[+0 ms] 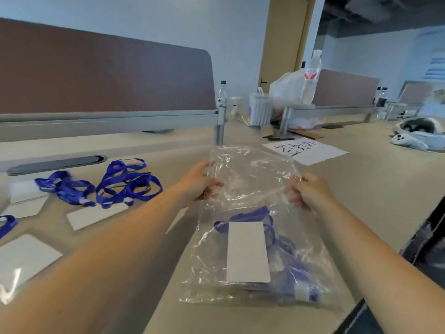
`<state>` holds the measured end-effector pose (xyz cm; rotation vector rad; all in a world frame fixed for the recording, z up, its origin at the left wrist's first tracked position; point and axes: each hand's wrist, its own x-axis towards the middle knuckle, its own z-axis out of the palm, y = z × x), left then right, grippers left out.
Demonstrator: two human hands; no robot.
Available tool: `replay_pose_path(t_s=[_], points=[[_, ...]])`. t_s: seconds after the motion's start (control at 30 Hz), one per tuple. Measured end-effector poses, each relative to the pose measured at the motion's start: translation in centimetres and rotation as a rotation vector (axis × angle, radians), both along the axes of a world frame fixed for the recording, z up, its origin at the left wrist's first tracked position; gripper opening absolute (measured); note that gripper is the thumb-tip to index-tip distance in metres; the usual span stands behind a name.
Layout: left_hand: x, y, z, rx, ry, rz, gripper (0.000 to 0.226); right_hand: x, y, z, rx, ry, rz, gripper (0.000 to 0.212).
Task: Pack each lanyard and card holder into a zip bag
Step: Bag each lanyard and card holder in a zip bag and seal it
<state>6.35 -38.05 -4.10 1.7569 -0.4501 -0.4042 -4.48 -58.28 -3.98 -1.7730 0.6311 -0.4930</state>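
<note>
While both hands (252, 186) pinch it, crinkled clear zip bag (255, 169) holds a flat card holder (248, 251).

Card holder (248, 251) and lanyard (269, 227) inside zip bag (252, 179); loose lanyards (125, 182) on desk (361, 189), left.

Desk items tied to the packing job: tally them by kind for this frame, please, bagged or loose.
Zip bags: 1, gripped by the left hand and right hand
Blue lanyards: 4
White card holders: 5
Total: 10
</note>
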Motion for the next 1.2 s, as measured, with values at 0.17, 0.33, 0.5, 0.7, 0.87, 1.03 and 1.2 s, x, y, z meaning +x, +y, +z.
replay_pose_path(t_s=[0.17,0.33,0.5,0.7,0.87,1.03,1.2], points=[[1.8,-1.1,-2.4,0.284,-0.256,0.061,0.061,1.2,-0.5,-1.7,-0.323,0.239,0.027,0.014],[0.8,-0.3,-2.6,0.54,-0.474,0.061,0.064,0.9,0.5,-1.1,-0.642,0.425,0.108,0.06],[-0.2,2.8,-1.8,0.818,-0.611,-0.008,0.056,0.4,2.2,0.0,-0.974,0.634,0.197,0.053],[-3.8,11.9,0.3,1.116,-0.814,0.05,0.043,0.4,9.5,2.9,-1.073,0.509,0.346,0.045],[-7.8,22.6,0.3,1.229,-0.678,0.166,0.046,-0.3,20.7,2.6,-1.055,0.384,0.61,0.045],[-12.1,31.8,-0.5,1.212,-0.517,0.353,0.048,-0.8,30.9,0.1,-1.038,0.251,0.794,0.041],[-14.1,36.4,-1.7,1.063,-0.373,0.443,0.066,-0.2,36.1,-2.3,-1.044,0.119,0.82,0.064]])
